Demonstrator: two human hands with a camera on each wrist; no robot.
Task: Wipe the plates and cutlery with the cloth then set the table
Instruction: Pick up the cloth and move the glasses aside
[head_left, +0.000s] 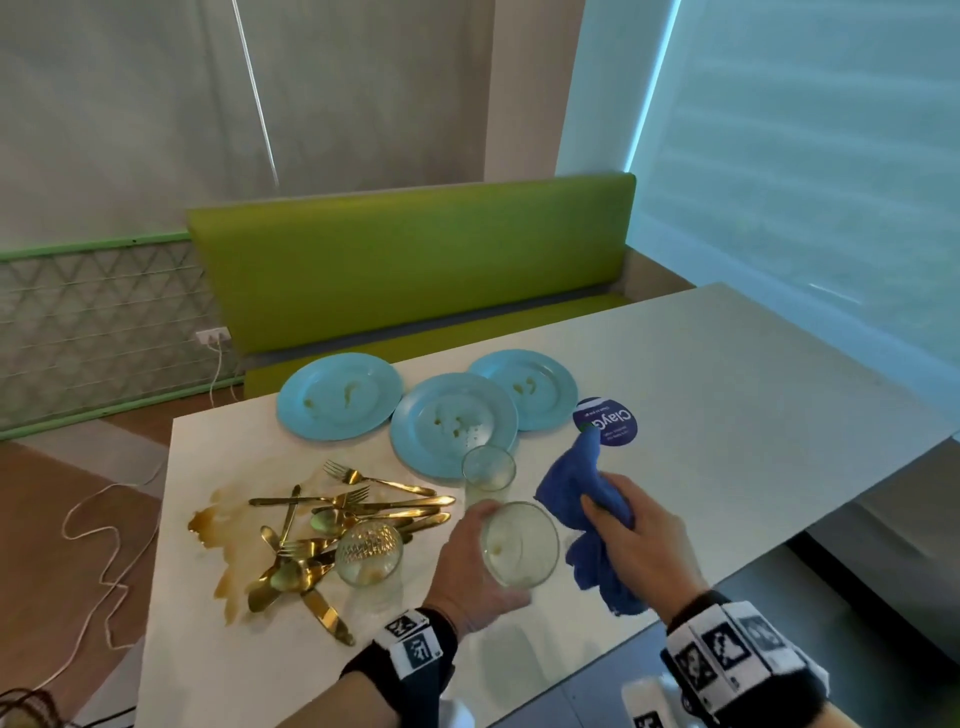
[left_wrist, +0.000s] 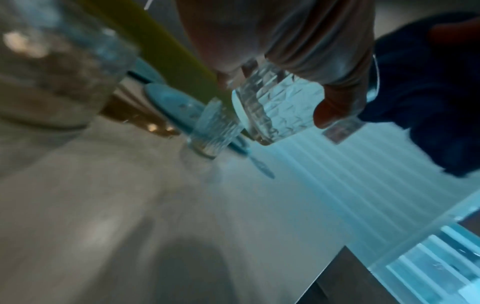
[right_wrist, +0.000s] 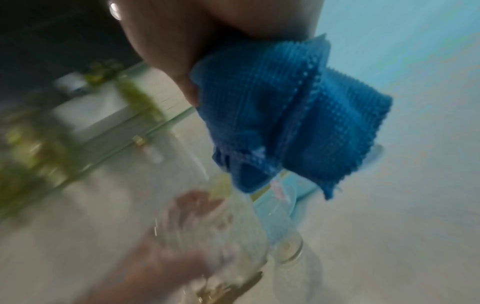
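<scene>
- The left hand (head_left: 470, 561) grips a clear cut-glass tumbler (head_left: 519, 543), lifted above the white desk (head_left: 701, 405).
- The right hand (head_left: 641, 530) grips a crumpled blue cloth (head_left: 584, 483) beside it.

Three soiled light-blue plates (head_left: 340, 396) (head_left: 453, 423) (head_left: 524, 387) flat along the far table edge, tangled gold cutlery (head_left: 332, 525) heaped near left beside them, crumpled blue cloth (head_left: 587, 499) right, gripped off the tabletop.
</scene>
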